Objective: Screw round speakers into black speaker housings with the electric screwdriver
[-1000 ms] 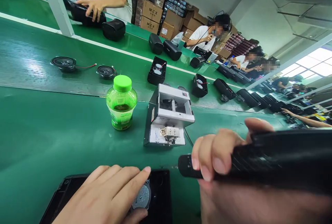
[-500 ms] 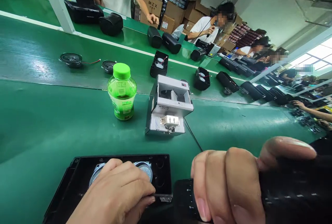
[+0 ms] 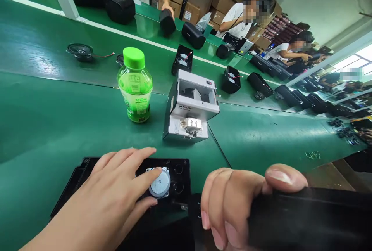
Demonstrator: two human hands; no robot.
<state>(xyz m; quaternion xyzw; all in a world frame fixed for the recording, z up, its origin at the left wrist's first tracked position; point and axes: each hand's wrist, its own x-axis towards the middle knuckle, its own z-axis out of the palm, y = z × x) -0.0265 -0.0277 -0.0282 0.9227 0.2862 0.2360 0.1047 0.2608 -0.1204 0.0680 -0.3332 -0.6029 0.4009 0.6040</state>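
My left hand (image 3: 113,193) lies flat with fingers spread on a black speaker housing (image 3: 177,169) at the near edge of the green bench. Its fingertips touch a round silver speaker driver (image 3: 160,183) set in the housing. My right hand (image 3: 232,204) is wrapped round a long black speaker shell (image 3: 308,220), held close to the camera at the lower right; its left end overlaps the housing.
A green-capped bottle (image 3: 135,84) and a grey-white screw feeder box (image 3: 192,109) stand just beyond my hands. Loose speaker drivers (image 3: 80,51) and open black housings (image 3: 183,59) lie on the conveyor (image 3: 43,30). Other people work along the far side. Small screws (image 3: 312,154) lie at right.
My left hand has opened from curled to flat, uncovering the silver driver. The right hand with the black shell has shifted slightly left and lower. A person across the conveyor now grips a black speaker.
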